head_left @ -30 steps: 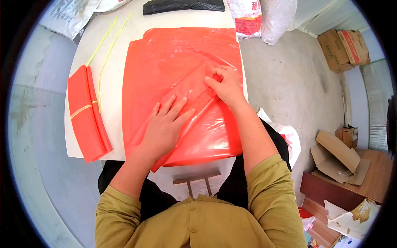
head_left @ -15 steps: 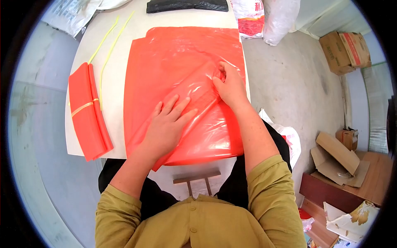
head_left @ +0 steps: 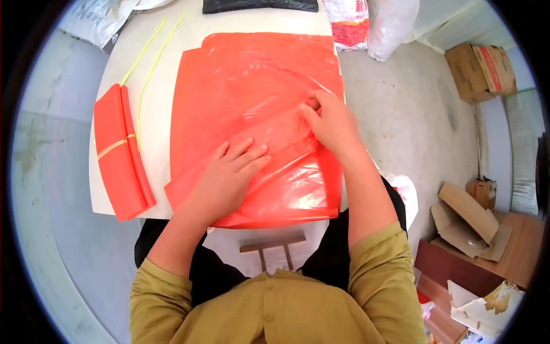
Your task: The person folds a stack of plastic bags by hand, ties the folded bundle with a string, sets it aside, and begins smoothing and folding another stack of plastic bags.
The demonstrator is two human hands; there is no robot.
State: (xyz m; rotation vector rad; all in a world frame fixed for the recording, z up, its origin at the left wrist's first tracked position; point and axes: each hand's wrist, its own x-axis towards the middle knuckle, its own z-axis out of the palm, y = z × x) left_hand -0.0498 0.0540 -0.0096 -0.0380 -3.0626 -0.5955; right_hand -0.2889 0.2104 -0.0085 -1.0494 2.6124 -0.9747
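Observation:
A large red plastic sheet or bag point(head_left: 246, 86) lies on the white table point(head_left: 157, 155), wrinkled and partly folded over, its near side at the table's front edge. My left hand point(head_left: 226, 180) rests on it with the fingers spread, palm down, at the lower left. My right hand point(head_left: 332, 123) pinches a gathered part of the red plastic near its right side. Left of the sheet is a folded red bundle point(head_left: 120, 155) tied with a thin yellow band.
Yellow-green strings point(head_left: 150, 74) lie above the bundle. A folded black plastic piece point(head_left: 260, 4) is at the table's far edge. White sacks point(head_left: 349, 26) stand behind the table. On the right are cardboard boxes point(head_left: 481, 71), an open carton point(head_left: 470, 221) and a brown wooden surface point(head_left: 518, 246).
My right hand has moved right and slightly toward me, drawing the red plastic with it. The sheet's lower left corner has shifted outward to the left. My left hand has barely moved.

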